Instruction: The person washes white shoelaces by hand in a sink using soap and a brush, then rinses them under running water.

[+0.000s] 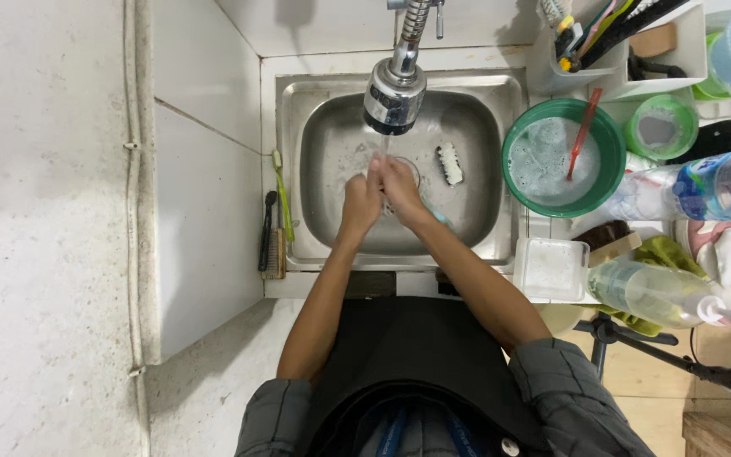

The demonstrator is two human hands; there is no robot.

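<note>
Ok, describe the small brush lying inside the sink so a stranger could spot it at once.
Start at the steel sink under the chrome tap head. On its floor, right of the left hand and right hand, lies a small oblong brush, white bristles edged in black, the only loose thing there.

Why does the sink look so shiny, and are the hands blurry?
Head view: light glares off the metal sink and the tap. The left hand and right hand are slightly soft under the water. The walls bend outward at the edges, a wide-lens effect.

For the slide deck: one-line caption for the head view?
Both hands, left hand and right hand, meet under the faucet over a steel sink.
</note>
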